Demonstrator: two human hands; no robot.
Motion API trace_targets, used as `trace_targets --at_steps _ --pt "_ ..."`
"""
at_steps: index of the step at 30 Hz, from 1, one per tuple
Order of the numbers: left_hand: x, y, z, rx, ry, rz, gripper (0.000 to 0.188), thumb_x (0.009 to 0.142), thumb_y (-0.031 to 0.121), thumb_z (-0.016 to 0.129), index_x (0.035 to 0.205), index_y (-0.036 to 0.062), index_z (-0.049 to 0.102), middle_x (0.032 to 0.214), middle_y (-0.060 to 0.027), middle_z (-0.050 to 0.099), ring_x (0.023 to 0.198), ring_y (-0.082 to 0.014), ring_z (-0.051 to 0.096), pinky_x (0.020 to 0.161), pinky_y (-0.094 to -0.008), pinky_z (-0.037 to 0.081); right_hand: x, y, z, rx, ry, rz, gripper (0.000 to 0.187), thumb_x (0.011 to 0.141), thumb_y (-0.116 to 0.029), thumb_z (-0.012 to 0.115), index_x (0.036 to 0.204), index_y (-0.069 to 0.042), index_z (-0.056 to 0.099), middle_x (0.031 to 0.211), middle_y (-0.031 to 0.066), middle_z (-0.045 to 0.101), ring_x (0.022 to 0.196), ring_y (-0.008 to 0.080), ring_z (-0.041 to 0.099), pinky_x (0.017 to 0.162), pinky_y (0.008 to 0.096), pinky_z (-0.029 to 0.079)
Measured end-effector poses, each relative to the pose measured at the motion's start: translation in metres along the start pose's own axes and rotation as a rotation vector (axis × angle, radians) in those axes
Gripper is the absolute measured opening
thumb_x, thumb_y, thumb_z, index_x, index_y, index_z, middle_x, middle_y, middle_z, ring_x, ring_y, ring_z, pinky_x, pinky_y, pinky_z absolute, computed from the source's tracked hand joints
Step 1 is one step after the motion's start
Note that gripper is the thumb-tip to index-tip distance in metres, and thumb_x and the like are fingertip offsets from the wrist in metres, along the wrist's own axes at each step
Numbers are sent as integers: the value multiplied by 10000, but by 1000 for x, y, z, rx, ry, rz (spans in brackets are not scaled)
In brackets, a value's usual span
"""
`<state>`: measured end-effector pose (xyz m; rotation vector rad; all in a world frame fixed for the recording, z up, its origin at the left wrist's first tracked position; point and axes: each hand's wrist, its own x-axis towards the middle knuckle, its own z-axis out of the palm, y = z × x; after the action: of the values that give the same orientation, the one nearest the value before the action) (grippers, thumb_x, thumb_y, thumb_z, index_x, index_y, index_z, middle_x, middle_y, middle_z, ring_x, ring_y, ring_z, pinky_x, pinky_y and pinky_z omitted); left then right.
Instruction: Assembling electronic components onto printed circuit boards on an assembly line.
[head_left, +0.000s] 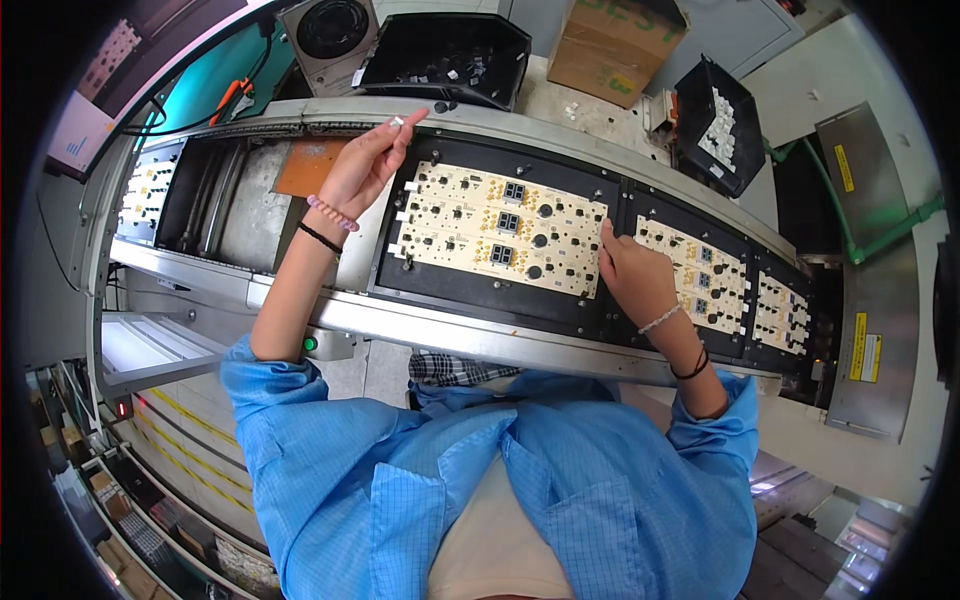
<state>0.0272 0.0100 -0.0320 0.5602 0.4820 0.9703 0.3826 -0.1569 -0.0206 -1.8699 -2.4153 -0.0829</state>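
Observation:
My left hand (pixel 368 172) is raised over the upper left corner of a cream circuit board panel (pixel 470 215). Its thumb and fingertips pinch a small white connector (pixel 397 122). The panel lies in a black carrier frame (pixel 450 288), carrying black displays and round black parts; white connectors (pixel 402 216) stick out along its left edge. My right hand (pixel 640 275) is at the panel's right edge, index finger against it and the other fingers curled. Whatever those fingertips may hold is hidden.
More board panels (pixel 690 275) sit to the right along the metal conveyor rail (pixel 440 325). Behind the rail stand a black bin of small dark parts (pixel 445 60), a cardboard box (pixel 615 50) and a black bin of white pieces (pixel 718 130). A green button (pixel 310 344) is on the near side.

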Motion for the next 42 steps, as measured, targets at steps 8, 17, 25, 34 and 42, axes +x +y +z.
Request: trace_targets --at_steps 8,17,25,34,42 --pt "3 -8 7 46 -25 -43 181 957 109 541 1085 -19 537 1272 -151 547 867 -71 605 781 -174 555 -3 5 8 50 48 21 372 875 -175 563 1235 -80 557 700 58 587 574 241 599 500 348 482" --pt "-2 -14 -1 206 -81 -133 156 931 163 605 1043 55 595 1013 -32 621 808 -47 568 704 -162 506 -4 4 10 81 45 36 333 858 -161 562 1182 -94 604 665 71 595 559 253 602 497 364 475" --pt "-17 -32 26 847 -221 -137 126 864 177 700 929 74 670 841 57 638 718 4 520 668 -164 424 -12 -1 20 73 104 57 330 840 -158 574 1160 -90 617 667 73 608 562 259 610 486 382 470" --pt "-23 -56 47 1867 -172 579 79 770 98 692 848 84 689 793 -40 669 776 -239 529 744 -327 438 9 44 1 819 182 -43 257 965 -168 483 1138 -69 646 674 5 585 569 105 557 488 270 433" --pt "-17 -47 52 1983 -275 607 45 809 111 633 819 76 659 792 -48 629 807 -251 533 762 -320 439 29 68 -20 2264 90 642 359 962 -34 431 1313 34 390 1190 158 519 903 100 553 719 185 499"
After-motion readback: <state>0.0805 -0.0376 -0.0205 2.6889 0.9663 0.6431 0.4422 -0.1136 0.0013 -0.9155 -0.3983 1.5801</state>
